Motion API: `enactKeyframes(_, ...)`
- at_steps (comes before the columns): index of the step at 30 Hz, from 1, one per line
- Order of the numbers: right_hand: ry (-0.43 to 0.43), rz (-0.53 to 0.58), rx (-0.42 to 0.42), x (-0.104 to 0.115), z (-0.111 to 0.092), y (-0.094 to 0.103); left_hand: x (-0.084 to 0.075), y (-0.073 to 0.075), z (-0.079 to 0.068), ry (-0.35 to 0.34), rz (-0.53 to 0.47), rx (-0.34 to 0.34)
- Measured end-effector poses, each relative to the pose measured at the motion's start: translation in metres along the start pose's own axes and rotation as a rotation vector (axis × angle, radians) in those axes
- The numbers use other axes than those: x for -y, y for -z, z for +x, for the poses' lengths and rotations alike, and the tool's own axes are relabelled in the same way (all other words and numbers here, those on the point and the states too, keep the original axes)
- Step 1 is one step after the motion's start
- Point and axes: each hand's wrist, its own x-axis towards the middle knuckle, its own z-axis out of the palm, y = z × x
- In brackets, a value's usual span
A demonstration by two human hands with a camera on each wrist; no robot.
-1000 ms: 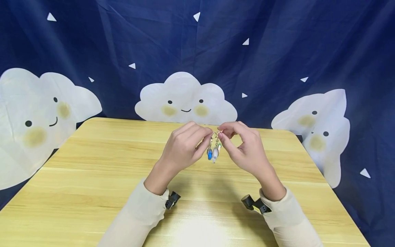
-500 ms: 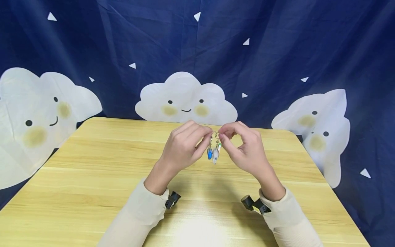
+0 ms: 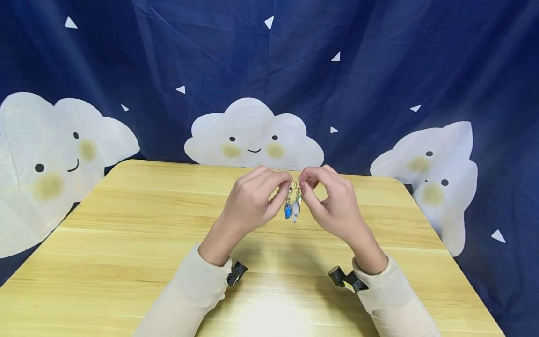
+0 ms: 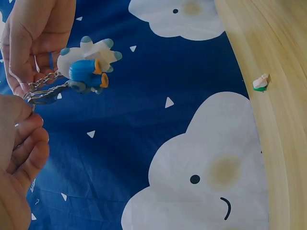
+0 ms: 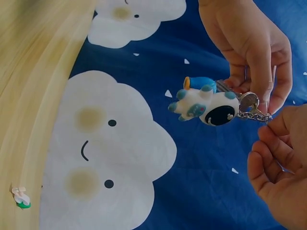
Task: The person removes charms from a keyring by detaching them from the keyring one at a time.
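Observation:
In the head view my left hand (image 3: 252,201) and right hand (image 3: 332,201) meet fingertip to fingertip above the table. Between them they pinch a metal key ring (image 3: 296,184); the left fingertips hide part of it. A blue figure charm (image 4: 84,70) with orange feet hangs from it on a chain, nearer my left hand. Beside it, on the right, hangs a white figure charm (image 5: 221,113) with teal tips and a black face. In the right wrist view, my right thumb and index finger grip the end by the silver chain (image 5: 254,116).
A small white and green piece (image 4: 260,82) lies on the wooden table (image 3: 126,224), beyond the charms. Behind the table hangs a dark blue cloth (image 3: 252,56) with clouds and white triangles. A black wrist camera (image 3: 236,273) sits at the left cuff.
Both hands keep their pinch on the keychain. The left hand has shifted slightly to the right, and the two charms have swung a little to the right.

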Motion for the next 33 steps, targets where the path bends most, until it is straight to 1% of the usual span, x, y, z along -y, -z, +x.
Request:
enactKeyframes(12,0.022,-0.017,-0.013,0.0006,0.0,-0.0012,-0.0004,0.0015,-0.0003,0.005,0.017,0.025)
enactKeyframes(19,0.023,-0.016,-0.02,0.0007,0.0002,-0.0015,0.0002,0.002,-0.0001,-0.012,0.016,0.015)
enactKeyframes(33,0.03,-0.023,-0.021,0.0003,0.0,-0.0017,0.001,0.0035,0.0004,-0.017,0.009,0.01)
